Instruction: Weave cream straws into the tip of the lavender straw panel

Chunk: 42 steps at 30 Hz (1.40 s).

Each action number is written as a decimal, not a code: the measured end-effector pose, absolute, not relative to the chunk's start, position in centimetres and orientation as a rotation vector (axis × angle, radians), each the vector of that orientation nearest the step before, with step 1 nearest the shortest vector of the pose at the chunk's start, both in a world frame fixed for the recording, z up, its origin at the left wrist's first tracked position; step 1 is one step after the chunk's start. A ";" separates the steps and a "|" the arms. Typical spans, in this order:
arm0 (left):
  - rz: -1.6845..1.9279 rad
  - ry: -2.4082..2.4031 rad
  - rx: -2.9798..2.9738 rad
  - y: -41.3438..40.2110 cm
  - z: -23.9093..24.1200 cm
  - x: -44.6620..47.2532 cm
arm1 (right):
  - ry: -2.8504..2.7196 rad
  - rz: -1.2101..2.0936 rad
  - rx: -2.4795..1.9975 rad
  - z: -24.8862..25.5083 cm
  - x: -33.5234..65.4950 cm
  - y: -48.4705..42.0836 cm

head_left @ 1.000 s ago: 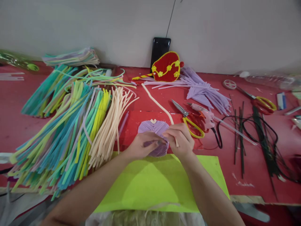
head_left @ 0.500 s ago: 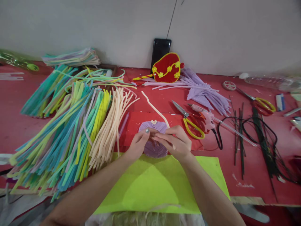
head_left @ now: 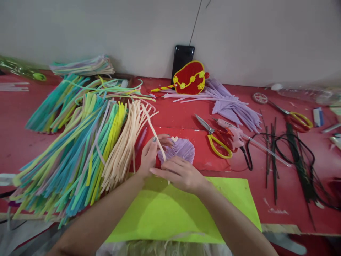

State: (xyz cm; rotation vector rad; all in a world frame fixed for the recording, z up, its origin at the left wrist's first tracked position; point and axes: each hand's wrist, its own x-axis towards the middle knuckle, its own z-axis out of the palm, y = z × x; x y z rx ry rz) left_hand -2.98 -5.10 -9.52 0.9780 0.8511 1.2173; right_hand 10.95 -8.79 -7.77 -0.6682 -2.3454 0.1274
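I've got the red table [head_left: 176,115] across the frame, lime sheet [head_left: 186,213] bottom centre. My right hand [head_left: 182,173] is mid-frame; left hand [head_left: 149,154] just left of it, fingers bent, can't tell if gripping. Purple panel [head_left: 184,151] sits centre, partly behind my hands. Cream stem [head_left: 160,145] gripped in right fingers, slanting up-left.

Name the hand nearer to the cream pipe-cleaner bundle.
Left. The left hand is just right of the cream bundle; the right hand is farther right, by the purple piece.
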 end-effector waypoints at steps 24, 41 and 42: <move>1.249 0.881 0.703 -3.5 -10.5 -3.5 | -2.085 1.361 -0.529 -6.9 11.3 -9.0; 0.622 0.563 0.912 -5.2 -9.5 -3.2 | -1.423 1.380 -1.109 -7.3 13.1 -7.3; 0.586 0.553 0.920 -5.4 -9.6 -3.1 | -1.418 1.418 -1.104 -7.4 13.1 -7.2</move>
